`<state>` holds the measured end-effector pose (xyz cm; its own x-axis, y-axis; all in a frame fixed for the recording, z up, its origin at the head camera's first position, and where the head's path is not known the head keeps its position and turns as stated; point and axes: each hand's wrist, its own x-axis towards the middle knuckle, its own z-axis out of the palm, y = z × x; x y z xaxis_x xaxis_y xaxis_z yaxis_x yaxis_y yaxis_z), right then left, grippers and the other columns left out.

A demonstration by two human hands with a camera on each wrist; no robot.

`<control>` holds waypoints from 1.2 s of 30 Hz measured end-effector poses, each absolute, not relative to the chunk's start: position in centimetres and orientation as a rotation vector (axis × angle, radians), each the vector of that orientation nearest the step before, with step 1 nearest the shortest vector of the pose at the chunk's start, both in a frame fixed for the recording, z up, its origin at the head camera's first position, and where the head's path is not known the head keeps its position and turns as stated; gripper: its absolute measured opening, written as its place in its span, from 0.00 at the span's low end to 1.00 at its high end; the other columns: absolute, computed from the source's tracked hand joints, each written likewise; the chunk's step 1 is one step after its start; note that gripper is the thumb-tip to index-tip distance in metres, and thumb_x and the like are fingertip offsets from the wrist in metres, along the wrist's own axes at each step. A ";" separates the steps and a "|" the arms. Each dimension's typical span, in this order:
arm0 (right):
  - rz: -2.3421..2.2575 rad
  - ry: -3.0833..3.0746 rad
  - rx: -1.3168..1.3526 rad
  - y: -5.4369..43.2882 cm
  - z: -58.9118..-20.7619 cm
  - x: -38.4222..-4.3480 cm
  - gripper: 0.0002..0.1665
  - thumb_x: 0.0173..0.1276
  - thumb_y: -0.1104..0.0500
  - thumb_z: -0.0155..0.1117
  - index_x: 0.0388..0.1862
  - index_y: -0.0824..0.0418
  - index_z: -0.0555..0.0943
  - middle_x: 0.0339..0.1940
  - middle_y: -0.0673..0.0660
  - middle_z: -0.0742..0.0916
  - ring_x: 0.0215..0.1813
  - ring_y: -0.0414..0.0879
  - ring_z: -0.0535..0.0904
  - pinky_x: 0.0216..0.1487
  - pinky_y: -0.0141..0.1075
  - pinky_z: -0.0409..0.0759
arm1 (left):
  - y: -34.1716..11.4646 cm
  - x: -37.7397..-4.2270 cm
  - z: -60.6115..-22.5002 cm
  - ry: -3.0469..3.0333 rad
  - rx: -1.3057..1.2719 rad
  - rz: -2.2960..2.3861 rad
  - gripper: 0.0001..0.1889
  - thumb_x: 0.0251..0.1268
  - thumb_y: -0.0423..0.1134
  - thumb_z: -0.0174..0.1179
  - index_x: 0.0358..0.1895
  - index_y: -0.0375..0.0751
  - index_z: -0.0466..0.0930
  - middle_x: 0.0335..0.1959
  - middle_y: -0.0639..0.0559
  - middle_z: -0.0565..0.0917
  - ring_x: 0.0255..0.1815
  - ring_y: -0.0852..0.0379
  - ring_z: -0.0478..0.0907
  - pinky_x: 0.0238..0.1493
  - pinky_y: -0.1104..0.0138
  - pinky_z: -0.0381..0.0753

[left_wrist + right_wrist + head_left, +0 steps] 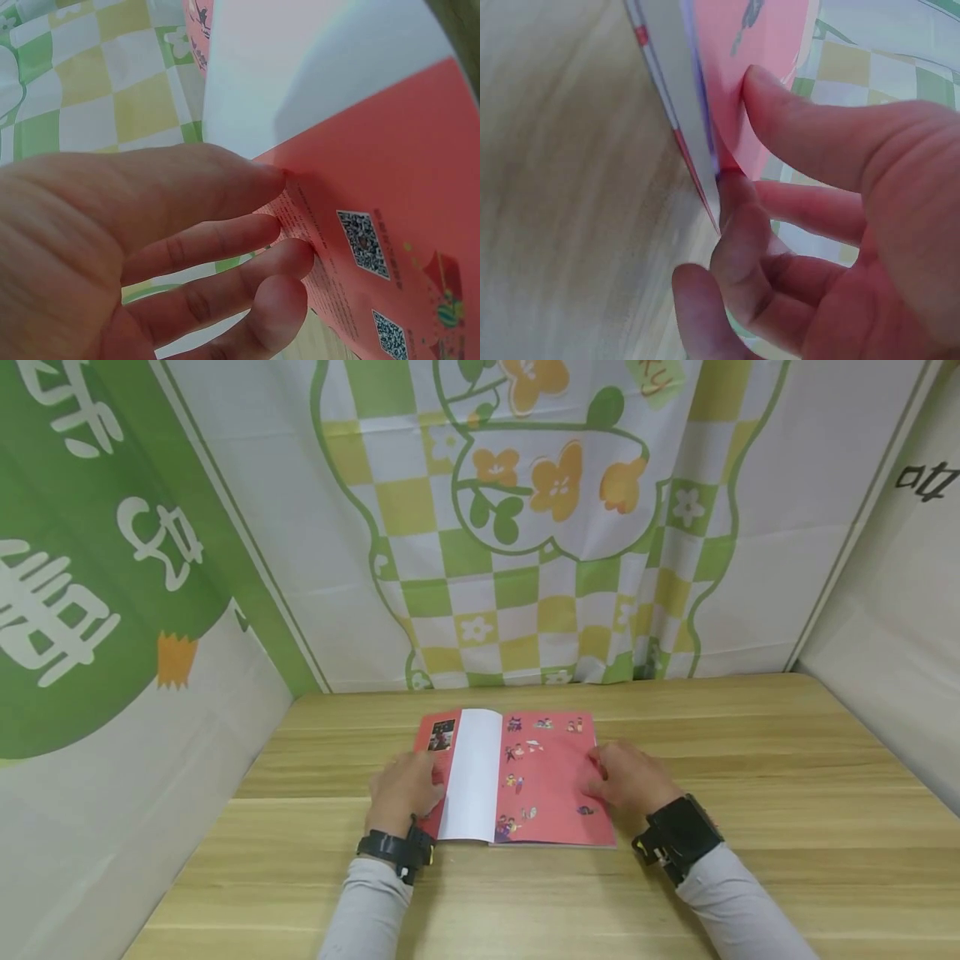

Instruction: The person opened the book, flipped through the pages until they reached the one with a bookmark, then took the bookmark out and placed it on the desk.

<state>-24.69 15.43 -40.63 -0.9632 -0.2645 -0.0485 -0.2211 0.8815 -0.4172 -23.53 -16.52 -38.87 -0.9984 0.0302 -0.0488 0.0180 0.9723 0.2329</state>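
A book lies open on the wooden table. Its right page is red with small cartoon figures; a white strip runs down the middle, and a red part with a dark photo is at the left. My left hand rests at the left edge, thumb and fingertips touching the red surface, which shows QR codes in the left wrist view. At the right edge, my right hand pinches the red page, thumb on its face and index finger behind the edge. More pages lie beneath.
The wooden table extends around the book on all sides. Behind it hangs a checkered, flower-printed curtain. A green and white printed cloth covers the left side, and a pale cloth the right.
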 end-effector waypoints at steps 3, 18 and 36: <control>-0.635 2.947 -0.327 15.4 -40.6 -24.6 0.20 0.71 0.55 0.73 0.58 0.62 0.86 0.32 0.54 0.82 0.34 0.48 0.76 0.33 0.39 0.71 | -16.6 -23.5 -38.9 3.070 0.038 0.360 0.07 0.64 0.38 0.70 0.33 0.44 0.80 0.29 0.48 0.80 0.34 0.48 0.76 0.34 0.54 0.73; -0.834 3.018 -0.125 15.6 -40.1 -24.5 0.34 0.64 0.59 0.74 0.69 0.65 0.80 0.31 0.51 0.92 0.33 0.43 0.85 0.30 0.39 0.73 | -16.6 -23.3 -38.8 3.065 0.041 0.381 0.07 0.64 0.37 0.69 0.35 0.44 0.80 0.30 0.48 0.79 0.34 0.48 0.76 0.34 0.56 0.72; -0.941 3.004 -0.135 16.0 -38.4 -24.2 0.15 0.78 0.56 0.57 0.47 0.60 0.90 0.23 0.50 0.84 0.23 0.43 0.79 0.25 0.37 0.71 | -16.6 -23.6 -39.0 3.055 0.033 0.378 0.07 0.64 0.38 0.70 0.40 0.42 0.83 0.33 0.47 0.82 0.35 0.48 0.77 0.36 0.55 0.74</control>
